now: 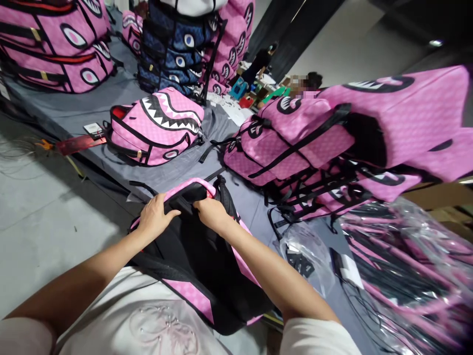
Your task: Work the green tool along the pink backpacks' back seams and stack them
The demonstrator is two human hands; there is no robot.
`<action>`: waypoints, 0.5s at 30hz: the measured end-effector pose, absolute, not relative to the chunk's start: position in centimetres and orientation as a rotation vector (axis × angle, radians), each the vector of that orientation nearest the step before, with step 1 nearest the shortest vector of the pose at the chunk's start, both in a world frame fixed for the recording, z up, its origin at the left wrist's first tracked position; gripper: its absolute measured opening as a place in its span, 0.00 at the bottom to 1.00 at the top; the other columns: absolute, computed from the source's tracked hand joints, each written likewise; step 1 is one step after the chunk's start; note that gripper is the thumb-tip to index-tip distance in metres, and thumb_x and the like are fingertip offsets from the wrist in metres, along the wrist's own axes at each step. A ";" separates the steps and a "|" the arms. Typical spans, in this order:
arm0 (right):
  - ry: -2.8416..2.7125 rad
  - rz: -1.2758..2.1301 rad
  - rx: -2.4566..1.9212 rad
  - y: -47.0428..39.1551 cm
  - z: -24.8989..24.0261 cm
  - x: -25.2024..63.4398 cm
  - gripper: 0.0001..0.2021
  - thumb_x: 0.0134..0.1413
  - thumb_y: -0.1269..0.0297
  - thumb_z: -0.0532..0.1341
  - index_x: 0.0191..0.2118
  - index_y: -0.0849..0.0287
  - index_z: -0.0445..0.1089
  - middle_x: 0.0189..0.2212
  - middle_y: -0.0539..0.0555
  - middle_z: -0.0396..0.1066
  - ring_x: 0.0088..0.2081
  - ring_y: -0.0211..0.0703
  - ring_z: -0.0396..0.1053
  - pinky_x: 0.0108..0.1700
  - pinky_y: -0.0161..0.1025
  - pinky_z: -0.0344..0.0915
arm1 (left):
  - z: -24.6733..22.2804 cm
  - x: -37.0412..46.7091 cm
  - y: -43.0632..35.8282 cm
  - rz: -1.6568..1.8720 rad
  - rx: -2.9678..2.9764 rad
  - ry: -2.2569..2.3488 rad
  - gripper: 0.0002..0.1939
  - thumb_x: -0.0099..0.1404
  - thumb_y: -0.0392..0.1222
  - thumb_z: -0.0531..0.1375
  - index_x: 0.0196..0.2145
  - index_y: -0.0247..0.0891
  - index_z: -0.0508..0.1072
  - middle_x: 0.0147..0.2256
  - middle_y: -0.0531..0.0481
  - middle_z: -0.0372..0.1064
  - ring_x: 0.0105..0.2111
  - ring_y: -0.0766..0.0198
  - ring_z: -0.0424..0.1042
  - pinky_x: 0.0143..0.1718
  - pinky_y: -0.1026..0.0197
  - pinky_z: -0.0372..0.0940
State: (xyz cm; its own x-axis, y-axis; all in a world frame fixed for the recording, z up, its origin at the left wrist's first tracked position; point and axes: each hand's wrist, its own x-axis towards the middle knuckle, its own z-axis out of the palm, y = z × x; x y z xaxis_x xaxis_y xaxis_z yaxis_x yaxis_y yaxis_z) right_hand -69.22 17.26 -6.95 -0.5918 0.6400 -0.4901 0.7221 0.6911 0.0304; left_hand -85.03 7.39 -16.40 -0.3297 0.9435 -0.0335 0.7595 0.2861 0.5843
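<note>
A pink and black backpack (207,256) leans against my front at the table's edge, its black padded side turned up towards me. At its upper left edge, my left hand (157,217) curls its fingers over the pink rim, thumb lying on the black fabric. My right hand (211,211) is closed on the upper right edge, beside a bit of red; its fingertips are partly hidden. Just beyond lies another pink backpack (158,127) with a shark-mouth print, a white tag (93,129) by its left end.
Pink backpacks (284,143) are heaped on the right, with more stacked (62,54) at the far left. Behind stands a pile of dark blue backpacks (177,54). A clear bag of black tags (301,261) and plastic-wrapped pink goods (410,266) lie right. Farther back, a person (262,61) is visible.
</note>
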 end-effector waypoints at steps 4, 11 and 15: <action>2.445 -0.211 1.047 16.9 -6.3 -69.2 0.14 0.62 0.75 0.54 0.44 0.60 0.77 0.39 0.62 0.80 0.42 0.50 0.78 0.43 0.38 0.68 | -17.4 -85.4 7.2 0.759 1.553 2.175 0.29 0.62 0.55 0.65 0.53 0.36 0.65 0.50 0.38 0.73 0.51 0.45 0.74 0.49 0.50 0.69; 2.640 -0.540 1.128 16.9 -7.2 -71.0 0.14 0.65 0.72 0.55 0.51 0.59 0.73 0.46 0.54 0.79 0.45 0.38 0.76 0.44 0.29 0.65 | -17.5 -85.7 6.9 0.812 1.582 2.121 0.26 0.62 0.53 0.66 0.52 0.35 0.66 0.46 0.38 0.75 0.49 0.45 0.75 0.48 0.50 0.70; 2.651 -0.515 1.119 17.3 -7.4 -72.5 0.11 0.64 0.72 0.56 0.44 0.60 0.76 0.42 0.55 0.80 0.45 0.43 0.77 0.41 0.33 0.66 | -17.7 -85.9 7.0 0.834 1.592 2.096 0.23 0.63 0.51 0.65 0.50 0.37 0.66 0.46 0.40 0.75 0.49 0.46 0.75 0.47 0.51 0.70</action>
